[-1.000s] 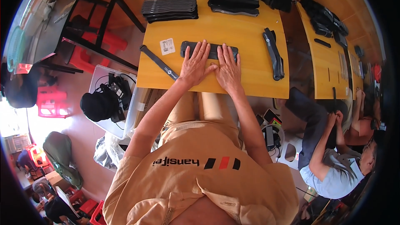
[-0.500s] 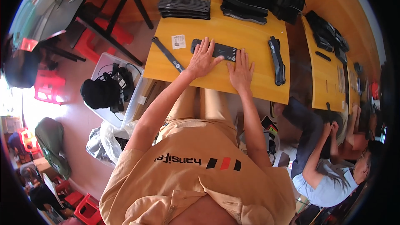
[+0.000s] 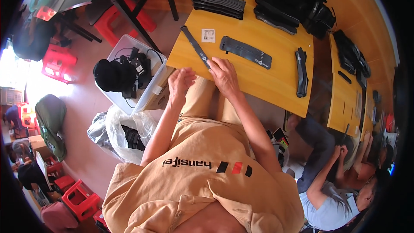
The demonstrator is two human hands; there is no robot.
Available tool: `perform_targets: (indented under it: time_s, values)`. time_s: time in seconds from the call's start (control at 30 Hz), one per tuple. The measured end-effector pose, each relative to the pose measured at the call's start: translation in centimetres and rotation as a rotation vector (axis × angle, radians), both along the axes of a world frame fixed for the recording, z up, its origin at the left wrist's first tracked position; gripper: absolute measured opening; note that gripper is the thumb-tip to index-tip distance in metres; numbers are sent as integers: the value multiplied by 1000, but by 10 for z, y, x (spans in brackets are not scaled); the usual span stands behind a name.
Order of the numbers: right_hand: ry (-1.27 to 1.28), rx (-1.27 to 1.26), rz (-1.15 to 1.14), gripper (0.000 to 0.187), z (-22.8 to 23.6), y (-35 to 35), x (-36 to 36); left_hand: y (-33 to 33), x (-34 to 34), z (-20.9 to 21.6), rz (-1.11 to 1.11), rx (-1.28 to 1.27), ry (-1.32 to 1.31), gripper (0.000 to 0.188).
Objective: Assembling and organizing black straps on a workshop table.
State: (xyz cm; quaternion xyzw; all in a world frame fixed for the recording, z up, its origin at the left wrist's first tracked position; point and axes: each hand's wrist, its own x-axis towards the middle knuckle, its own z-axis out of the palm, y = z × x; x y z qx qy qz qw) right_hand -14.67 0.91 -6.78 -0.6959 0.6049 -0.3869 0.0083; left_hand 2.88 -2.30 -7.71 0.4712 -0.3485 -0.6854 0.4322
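Note:
My right hand [image 3: 224, 77] is at the table's near edge, its fingertips closed on the near end of a narrow black strap [image 3: 195, 45]. The strap's far end lies on the yellow table, slanting up to the left. My left hand [image 3: 183, 82] hangs just off the table edge, left of the right hand, its fingers curled in with nothing showing in them. A wide dark grey band [image 3: 246, 52] with a rounded, slotted end lies flat beyond my right hand, touched by neither hand. A white printed label [image 3: 208, 35] sits between strap and band.
A folded black strap [image 3: 301, 72] lies at the table's right. Stacked bands [image 3: 219, 2] and black bundles [image 3: 276, 15] fill the back. Left of the table stands a clear plastic bin [image 3: 162, 62] with black gear. A co-worker [image 3: 330, 205] sits to the right.
Both hands have left the wide band. The left drew back off the table and curled; the right moved left to the narrow strap's end. The view has shifted, too.

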Motion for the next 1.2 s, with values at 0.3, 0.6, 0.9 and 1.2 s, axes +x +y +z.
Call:
perform_targets:
  time_s: [0.3,0.6,0.9,1.2]
  values:
    - [1,-145,-34,18,7,6,1,6,-21,14,-124,110,124,34]
    - [-472,-14,44,12,60,51,11,7,-31,48,-320,207,365,24]
    - [-331,-10,110,13,95,65,-9,16,-36,69,-437,236,431,24]
    - [-231,34,211,13,107,67,-16,23,-36,75,-427,218,359,23]
